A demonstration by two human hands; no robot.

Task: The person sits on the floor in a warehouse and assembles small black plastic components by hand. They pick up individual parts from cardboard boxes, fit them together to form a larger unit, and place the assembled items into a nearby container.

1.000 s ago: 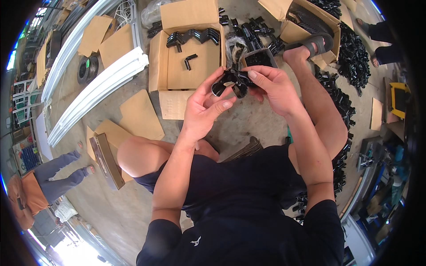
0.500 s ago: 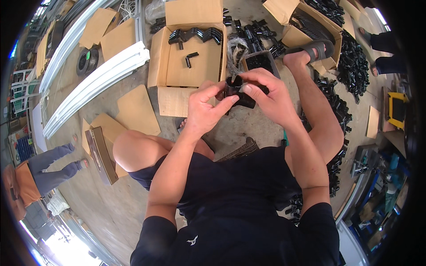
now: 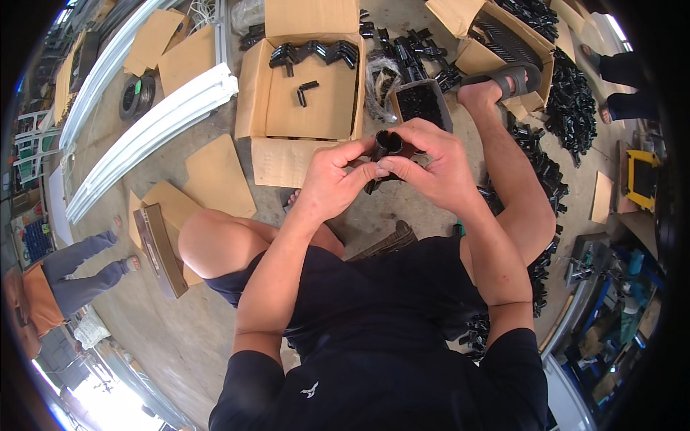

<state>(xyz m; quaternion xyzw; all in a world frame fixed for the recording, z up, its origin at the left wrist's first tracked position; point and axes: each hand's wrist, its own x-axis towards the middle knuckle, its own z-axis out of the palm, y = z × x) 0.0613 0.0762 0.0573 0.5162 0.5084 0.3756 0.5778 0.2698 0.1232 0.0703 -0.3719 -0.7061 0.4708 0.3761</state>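
Over the last second the black fitting (image 3: 389,142) has been turned between the hands, so its round open end now faces up and the thumbs have come together on its near side. The left hand (image 3: 332,179) and right hand (image 3: 438,159) both grip it, so neither is free. Beyond the left hand, the cardboard box (image 3: 296,164) still holds its row of black elbow pieces (image 3: 316,54), unchanged
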